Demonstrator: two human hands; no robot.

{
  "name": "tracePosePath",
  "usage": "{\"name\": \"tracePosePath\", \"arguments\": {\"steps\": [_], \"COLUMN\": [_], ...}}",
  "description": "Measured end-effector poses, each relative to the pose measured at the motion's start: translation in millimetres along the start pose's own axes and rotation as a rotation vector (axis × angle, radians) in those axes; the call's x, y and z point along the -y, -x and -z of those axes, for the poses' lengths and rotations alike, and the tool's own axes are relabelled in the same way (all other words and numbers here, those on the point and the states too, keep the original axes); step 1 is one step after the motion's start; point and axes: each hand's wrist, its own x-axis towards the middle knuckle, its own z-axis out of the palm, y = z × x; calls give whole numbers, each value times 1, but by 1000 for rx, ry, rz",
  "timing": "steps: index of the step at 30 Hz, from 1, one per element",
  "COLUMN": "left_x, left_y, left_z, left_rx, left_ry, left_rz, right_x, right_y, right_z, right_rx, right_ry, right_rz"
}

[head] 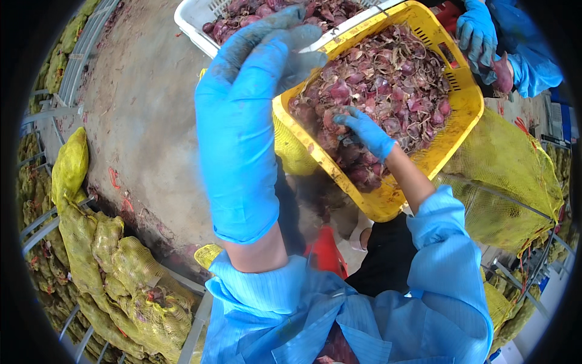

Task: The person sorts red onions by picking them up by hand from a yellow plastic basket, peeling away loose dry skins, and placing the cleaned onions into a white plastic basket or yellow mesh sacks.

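Observation:
My left hand (254, 95), in a soiled blue glove, is raised close to the camera, left of a yellow plastic crate (334, 175). Its fingers bend to the right over the crate's corner; whether they hold anything is unclear. My right hand (363, 129), in a blue glove, reaches into the crate, its fingertips at a red onion (334, 119) among loose skins. Many red onions (340, 91) and dry papery skins fill much of the crate. Beyond it, a white plastic crate (193, 32) holds more red onions, partly hidden by my left hand.
A co-worker's gloved hands (477, 38) hold a red onion (503, 75) at the upper right. Yellow mesh sacks (132, 259) lie left along metal rails; another mesh bag (500, 182) hangs at right. A red plastic object (326, 252) is below the yellow crate. Skins litter the concrete floor (141, 100).

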Motion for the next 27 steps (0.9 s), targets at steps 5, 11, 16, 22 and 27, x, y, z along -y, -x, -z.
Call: {"name": "tracePosePath", "arguments": {"steps": [5, 11, 16, 22, 27], "left_x": [0, 1, 0, 2, 1], "left_y": [-3, -6, -7, -6, -7], "left_z": [-3, -3, -4, -4, -3], "left_rx": [3, -17, -22, -8, -16], "left_ry": [115, 88, 41, 24, 11], "left_rz": [57, 37, 43, 47, 49], "right_x": [53, 43, 49, 67, 51], "right_y": [39, 47, 50, 56, 42], "right_z": [23, 14, 13, 10, 3], "right_rx": [215, 156, 131, 138, 33], "right_ry": [-893, -693, -778, -986, -978], "right_rz": [-79, 214, 138, 98, 81]}}
